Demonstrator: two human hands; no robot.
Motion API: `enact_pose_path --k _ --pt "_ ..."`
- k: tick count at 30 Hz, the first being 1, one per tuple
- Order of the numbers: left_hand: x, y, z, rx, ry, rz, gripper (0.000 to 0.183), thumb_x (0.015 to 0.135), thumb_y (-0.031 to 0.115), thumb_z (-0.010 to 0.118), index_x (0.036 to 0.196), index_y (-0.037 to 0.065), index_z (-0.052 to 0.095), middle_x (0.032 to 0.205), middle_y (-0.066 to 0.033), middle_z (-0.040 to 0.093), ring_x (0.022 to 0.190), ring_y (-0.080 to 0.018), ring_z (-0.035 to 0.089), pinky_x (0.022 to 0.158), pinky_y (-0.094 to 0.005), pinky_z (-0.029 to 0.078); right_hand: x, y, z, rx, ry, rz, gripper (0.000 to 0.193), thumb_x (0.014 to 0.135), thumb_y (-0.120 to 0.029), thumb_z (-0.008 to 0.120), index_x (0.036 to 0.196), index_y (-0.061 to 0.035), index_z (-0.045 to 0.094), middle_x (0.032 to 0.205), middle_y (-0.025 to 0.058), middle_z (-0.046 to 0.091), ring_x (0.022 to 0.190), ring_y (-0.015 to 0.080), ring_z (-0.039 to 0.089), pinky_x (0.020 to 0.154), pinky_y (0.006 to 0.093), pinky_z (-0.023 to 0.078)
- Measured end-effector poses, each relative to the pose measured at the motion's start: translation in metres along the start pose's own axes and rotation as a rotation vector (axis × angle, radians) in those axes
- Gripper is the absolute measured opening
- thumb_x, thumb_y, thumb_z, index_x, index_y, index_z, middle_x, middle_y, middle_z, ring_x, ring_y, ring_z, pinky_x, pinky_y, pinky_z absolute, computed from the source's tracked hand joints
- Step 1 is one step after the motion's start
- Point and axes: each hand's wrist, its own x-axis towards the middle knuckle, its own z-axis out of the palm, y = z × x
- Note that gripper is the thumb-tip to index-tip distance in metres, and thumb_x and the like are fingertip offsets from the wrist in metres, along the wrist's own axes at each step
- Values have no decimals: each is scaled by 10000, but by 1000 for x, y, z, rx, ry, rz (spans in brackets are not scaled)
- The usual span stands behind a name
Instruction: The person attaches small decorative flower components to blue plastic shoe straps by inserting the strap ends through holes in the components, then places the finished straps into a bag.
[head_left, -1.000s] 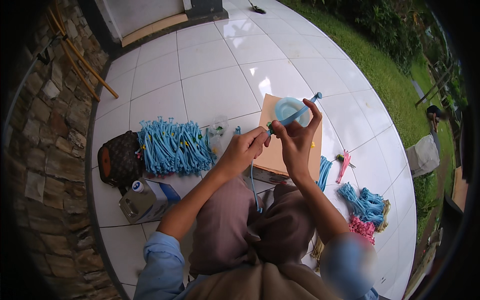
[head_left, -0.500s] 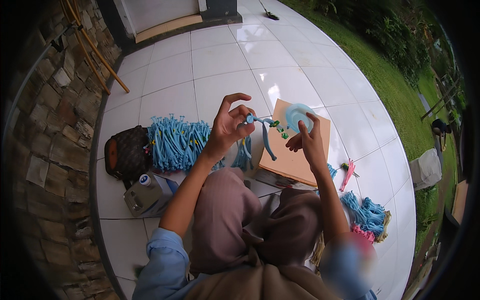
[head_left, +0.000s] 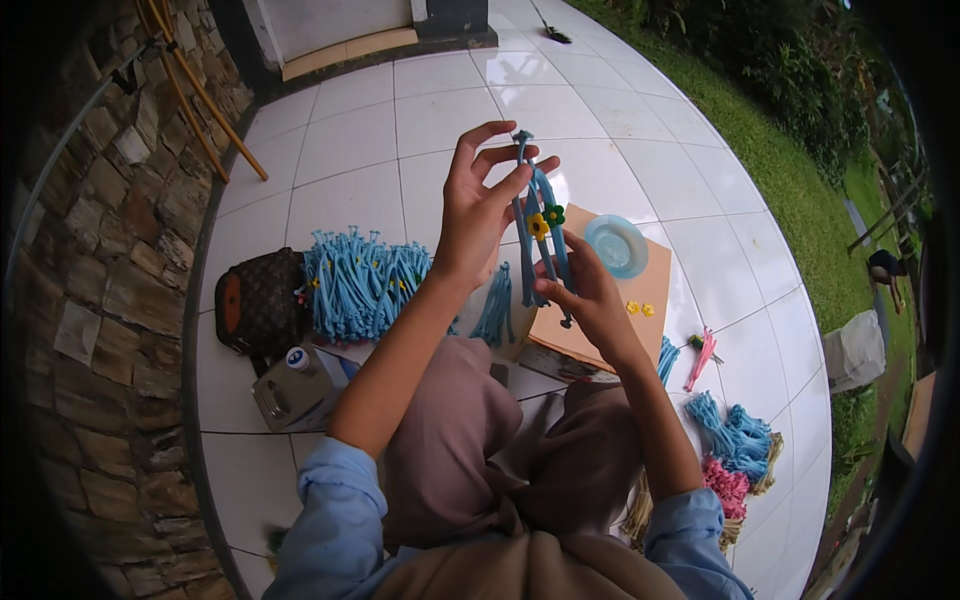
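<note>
Raised in front of me is a bundle of light blue cords (head_left: pixel 560 262) with a yellow flower bead (head_left: pixel 539 226) and a green flower bead (head_left: pixel 555 215) on it. My left hand (head_left: pixel 480 205) pinches its upper part between thumb and fingers. Lower down, my right hand (head_left: pixel 588 297) closes round the hanging strands. Behind the right hand, a translucent blue bowl (head_left: pixel 617 262) rests on a cardboard box (head_left: pixel 655 275). Two yellow flower beads (head_left: pixel 640 309) lie on the box top close to that hand.
To the left are a large pile of blue cords (head_left: pixel 365 285), a dark patterned bag (head_left: pixel 255 303) and a grey metal can (head_left: pixel 292 393). On the right lie pink cords (head_left: pixel 702 360) and more blue bundles (head_left: pixel 735 435). A stone wall (head_left: pixel 75 330) borders the tiles.
Both hands have shifted; the left is higher. The cords, stretched sideways before, now hang upright, and the right hand has left the bowl and grips them. Yellow beads now show on the box.
</note>
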Motion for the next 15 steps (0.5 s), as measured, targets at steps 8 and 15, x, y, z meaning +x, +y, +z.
enact_pose_path --k 8,15 --pt "6 2 11 316 258 239 265 844 -3 530 1093 16 442 997 -141 569 891 -265 631 716 -276 545 -35 -12 4 347 -21 192 359 893 -122 468 1228 7 462 1094 126 576 1026 208 556 908 315 424" --pt "-3 -16 -6 302 325 105 267 859 12 517 1115 32 439 998 -140 557 861 -276 639 690 -276 544 -55 -21 -10 665 -70 241 438 903 -166 363 1293 35 357 1212 194 493 1112 262 510 957 378 393"
